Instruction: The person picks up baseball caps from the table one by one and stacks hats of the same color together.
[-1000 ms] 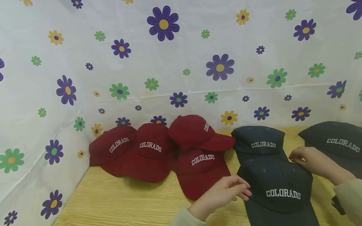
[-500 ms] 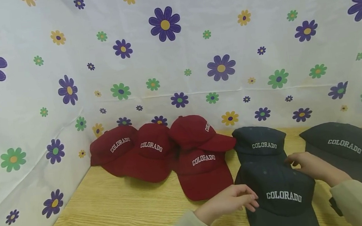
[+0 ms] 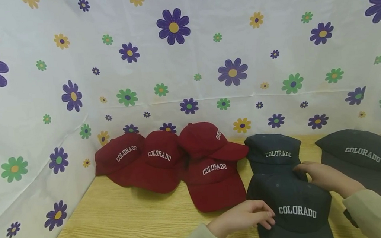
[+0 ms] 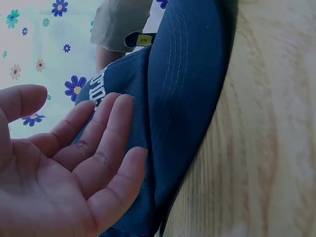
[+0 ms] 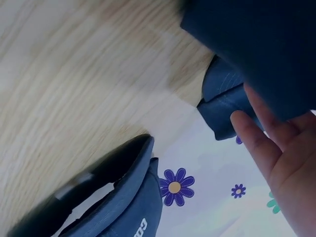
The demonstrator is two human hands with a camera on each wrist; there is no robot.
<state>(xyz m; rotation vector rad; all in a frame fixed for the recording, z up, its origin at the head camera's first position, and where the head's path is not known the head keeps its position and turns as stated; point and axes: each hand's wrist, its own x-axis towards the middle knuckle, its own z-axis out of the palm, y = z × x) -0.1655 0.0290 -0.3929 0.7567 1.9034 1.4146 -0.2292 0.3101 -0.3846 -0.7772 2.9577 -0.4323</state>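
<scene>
In the head view, a navy cap [image 3: 298, 209] lettered COLORADO lies in front of a second navy cap [image 3: 273, 151]. My right hand [image 3: 326, 175] pinches the front cap at the back of its crown; in the right wrist view that cap's cloth [image 5: 256, 44] hides part of the fingers [image 5: 252, 133]. At the same cap's left side is my left hand [image 3: 243, 217], its fingers loosely bent and its fingertips right at the crown. The left wrist view shows that palm [image 4: 44, 187] facing up beside the cap's stitched brim [image 4: 182, 98], holding nothing.
Several red caps [image 3: 215, 184] overlap along the back left of the wood-grain table [image 3: 117, 218]. Another dark cap [image 3: 361, 154] lies at the right, beyond my right forearm. A flower-printed white sheet [image 3: 159, 61] closes off the back and sides.
The front navy cap has shifted slightly toward me. My right hand has moved left along the back of its crown, and my left hand has moved right and nearer, closer to the cap.
</scene>
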